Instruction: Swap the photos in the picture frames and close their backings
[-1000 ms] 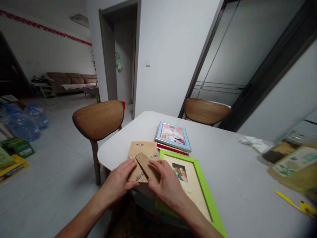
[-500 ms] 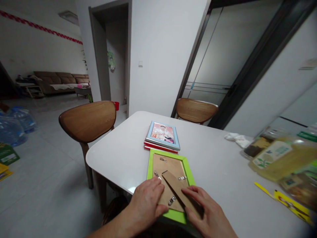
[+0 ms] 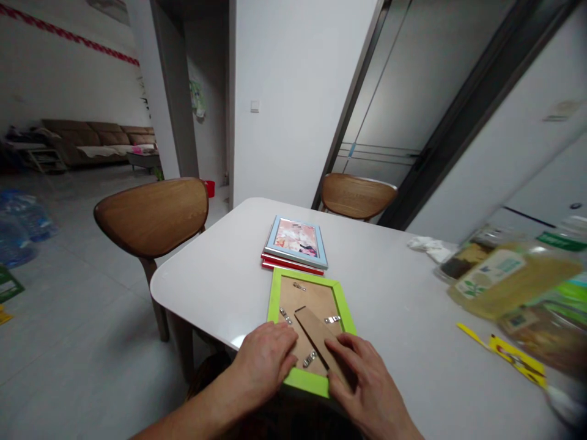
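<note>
A green picture frame (image 3: 308,383) lies face down at the near edge of the table, its brown backing board (image 3: 293,298) upward. Several small metal clips (image 3: 332,319) sit around the board. My left hand (image 3: 263,363) holds the frame's left side near the bottom corner, its fingers over the rim and backing. With my right hand (image 3: 362,382) I grip the lower part of the brown stand leg (image 3: 315,333) between thumb and fingers; the leg slants across the backing. Beyond the green frame is a stack of frames, a light blue one (image 3: 323,247) over red-edged ones (image 3: 293,264).
On the white table (image 3: 389,287) at right stand an oil bottle (image 3: 493,284) and clear food containers (image 3: 468,256). Near them lie a yellow-handled tool (image 3: 516,360) and a crumpled tissue (image 3: 431,247). Wooden chairs (image 3: 156,214) stand left and behind.
The view has shifted slightly, so the scene sits a little higher and further left. Both hands keep their places on the frame and its stand leg.
</note>
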`<state>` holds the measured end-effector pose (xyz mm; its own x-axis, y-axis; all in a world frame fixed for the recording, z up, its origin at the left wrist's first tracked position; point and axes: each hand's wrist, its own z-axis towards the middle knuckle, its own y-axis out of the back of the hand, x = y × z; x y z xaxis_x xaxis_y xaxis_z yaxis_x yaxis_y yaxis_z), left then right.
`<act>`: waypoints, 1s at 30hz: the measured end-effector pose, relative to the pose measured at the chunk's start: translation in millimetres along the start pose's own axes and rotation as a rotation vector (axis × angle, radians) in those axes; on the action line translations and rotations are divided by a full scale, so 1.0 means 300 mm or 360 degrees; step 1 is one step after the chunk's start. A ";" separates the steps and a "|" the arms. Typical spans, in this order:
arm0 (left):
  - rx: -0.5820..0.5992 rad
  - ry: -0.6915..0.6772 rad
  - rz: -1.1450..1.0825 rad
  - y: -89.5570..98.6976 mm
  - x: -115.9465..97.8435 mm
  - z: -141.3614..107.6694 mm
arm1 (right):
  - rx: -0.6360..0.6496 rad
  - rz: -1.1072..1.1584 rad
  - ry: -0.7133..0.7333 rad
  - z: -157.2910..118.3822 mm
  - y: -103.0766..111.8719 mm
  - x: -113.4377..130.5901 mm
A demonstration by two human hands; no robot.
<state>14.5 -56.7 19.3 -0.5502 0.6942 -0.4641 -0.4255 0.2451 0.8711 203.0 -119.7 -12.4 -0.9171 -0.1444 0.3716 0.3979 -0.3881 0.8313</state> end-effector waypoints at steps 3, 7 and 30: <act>0.0054 -0.0057 -0.0034 0.003 0.019 -0.023 | -0.0034 -0.0019 0.0087 0.001 -0.013 0.012; 0.0076 -0.0081 -0.0049 -0.001 0.042 -0.049 | 0.0051 -0.0072 0.0236 0.010 -0.007 0.042; 0.0106 -0.0041 -0.0085 -0.007 0.056 -0.042 | 0.0103 -0.0371 -0.0034 0.122 0.008 -0.043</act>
<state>-2.9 -54.1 7.6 -0.5091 0.6957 -0.5068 -0.4049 0.3261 0.8543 216.7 -85.5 -0.1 -0.9839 -0.0384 0.1747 0.1770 -0.3498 0.9200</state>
